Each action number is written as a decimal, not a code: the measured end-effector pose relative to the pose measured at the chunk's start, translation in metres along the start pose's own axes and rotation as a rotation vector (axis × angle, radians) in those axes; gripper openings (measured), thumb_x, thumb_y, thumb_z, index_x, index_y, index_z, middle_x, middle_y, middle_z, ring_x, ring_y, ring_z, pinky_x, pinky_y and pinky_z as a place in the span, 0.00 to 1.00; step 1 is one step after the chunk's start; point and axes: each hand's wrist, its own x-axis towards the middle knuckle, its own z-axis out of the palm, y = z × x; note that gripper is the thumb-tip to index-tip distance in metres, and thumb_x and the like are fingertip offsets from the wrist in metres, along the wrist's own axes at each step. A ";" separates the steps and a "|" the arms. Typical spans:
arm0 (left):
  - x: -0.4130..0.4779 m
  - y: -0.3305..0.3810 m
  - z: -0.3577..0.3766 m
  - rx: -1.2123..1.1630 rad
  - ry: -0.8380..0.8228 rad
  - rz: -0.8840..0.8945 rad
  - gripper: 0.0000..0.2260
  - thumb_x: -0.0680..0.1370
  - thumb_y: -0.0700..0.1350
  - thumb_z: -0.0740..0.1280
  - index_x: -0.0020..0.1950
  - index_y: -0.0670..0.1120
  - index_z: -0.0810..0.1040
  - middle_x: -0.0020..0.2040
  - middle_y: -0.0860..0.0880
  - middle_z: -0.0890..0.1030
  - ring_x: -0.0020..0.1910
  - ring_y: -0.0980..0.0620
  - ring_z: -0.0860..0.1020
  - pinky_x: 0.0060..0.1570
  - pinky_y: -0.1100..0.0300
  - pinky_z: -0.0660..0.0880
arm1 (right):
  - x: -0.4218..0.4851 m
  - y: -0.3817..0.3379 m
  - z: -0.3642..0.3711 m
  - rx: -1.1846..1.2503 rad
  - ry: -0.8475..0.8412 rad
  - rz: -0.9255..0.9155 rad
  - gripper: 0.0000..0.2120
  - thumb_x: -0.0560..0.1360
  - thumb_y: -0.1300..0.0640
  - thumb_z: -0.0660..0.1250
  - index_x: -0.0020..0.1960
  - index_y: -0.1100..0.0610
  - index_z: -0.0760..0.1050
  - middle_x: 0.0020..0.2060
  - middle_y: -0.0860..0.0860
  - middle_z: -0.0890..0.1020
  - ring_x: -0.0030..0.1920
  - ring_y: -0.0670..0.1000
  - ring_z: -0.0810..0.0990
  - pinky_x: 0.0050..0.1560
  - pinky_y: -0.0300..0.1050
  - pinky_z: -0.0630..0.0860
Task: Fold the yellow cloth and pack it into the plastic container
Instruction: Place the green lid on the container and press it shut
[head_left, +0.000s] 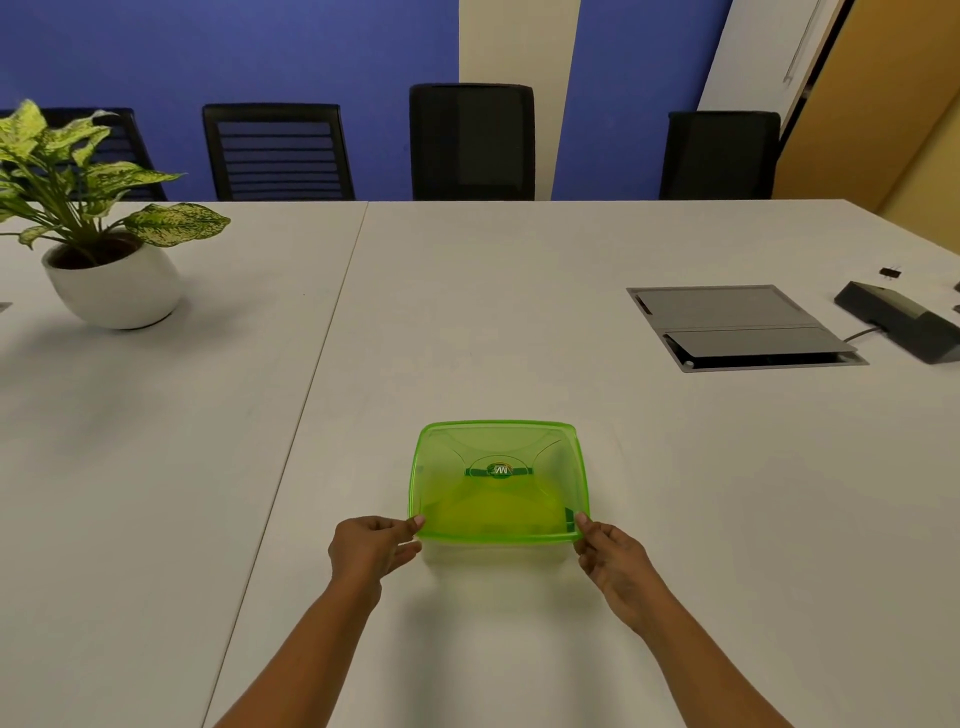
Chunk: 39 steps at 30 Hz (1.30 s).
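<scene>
Hard to read the base here: the plastic container (498, 552) is clear, and only a faint pale wall shows under the near edge of its green lid (498, 444), between the two hands. Whether that lid is pressed fully home or just resting on top, I cannot tell. The yellow cloth (493, 512) is seen only through the tinted plastic, a soft yellow mass bunched toward the near half of the box, its folds and edges blurred out. A round logo sits at the lid's centre, its lettering too small to read.

Now the hands. The left hand (371, 545) pinches the lid's near-left corner, thumb on top, fingers curled below. The right hand (613, 558) mirrors it at the near-right corner. Both forearms run off the bottom of the view.

The container sits on the white table (467, 312), near its front, just right of the seam between the two tabletops. Well apart, a potted plant (111, 280) stands far left, a grey cable hatch (737, 325) lies to the right, and a dark device (904, 319) is cut off by the right edge
</scene>
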 end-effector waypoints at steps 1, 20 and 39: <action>0.000 0.000 0.000 -0.010 -0.004 -0.007 0.06 0.68 0.34 0.74 0.36 0.36 0.78 0.39 0.37 0.80 0.34 0.44 0.80 0.25 0.67 0.79 | 0.000 0.000 0.000 0.025 -0.003 0.008 0.08 0.76 0.61 0.65 0.38 0.60 0.73 0.33 0.53 0.75 0.33 0.48 0.72 0.25 0.32 0.75; 0.002 0.002 0.004 0.052 0.043 0.047 0.11 0.68 0.37 0.75 0.47 0.34 0.81 0.38 0.41 0.80 0.40 0.44 0.79 0.50 0.55 0.77 | -0.002 0.000 0.000 -0.050 0.109 -0.153 0.05 0.73 0.66 0.68 0.48 0.62 0.76 0.37 0.54 0.78 0.37 0.50 0.76 0.41 0.39 0.75; 0.007 0.008 0.003 0.107 0.031 0.051 0.14 0.65 0.33 0.76 0.48 0.31 0.80 0.35 0.43 0.80 0.34 0.46 0.80 0.49 0.54 0.79 | 0.008 -0.014 0.004 0.064 0.061 0.057 0.02 0.73 0.67 0.67 0.41 0.63 0.76 0.36 0.55 0.77 0.35 0.49 0.73 0.25 0.31 0.76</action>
